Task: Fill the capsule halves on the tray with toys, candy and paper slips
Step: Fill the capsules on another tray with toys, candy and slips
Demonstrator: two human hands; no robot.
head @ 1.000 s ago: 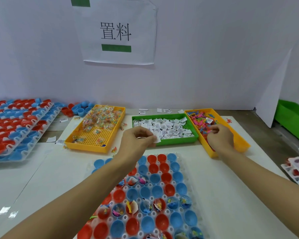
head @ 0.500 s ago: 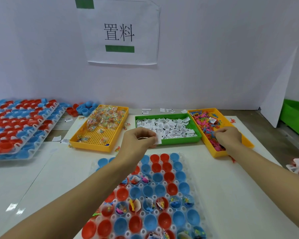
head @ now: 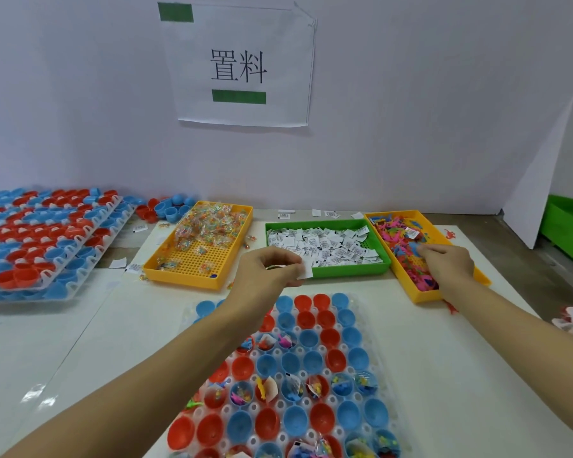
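A clear tray (head: 382,385) of red and blue capsule halves lies in front of me; several halves hold toys, candy and slips, others are bare. My left hand (head: 268,272) hovers above the tray's far edge, pinching a white paper slip (head: 305,271) beside the green bin of slips (head: 325,247). My right hand (head: 447,262) rests inside the yellow bin of small coloured toys (head: 407,241), fingers curled down among them; whether it grips a toy is hidden. A yellow bin with wrapped candy (head: 202,239) sits to the left.
Stacked trays of red and blue capsule halves (head: 40,239) fill the left side, with loose halves (head: 166,208) behind. A green crate (head: 566,229) stands at the far right. A paper sign (head: 242,64) hangs on the wall. Loose slips lie behind the bins.
My right hand has slid a little nearer within the toy bin. The left hand stays at the green bin's front edge, still pinching the slip.
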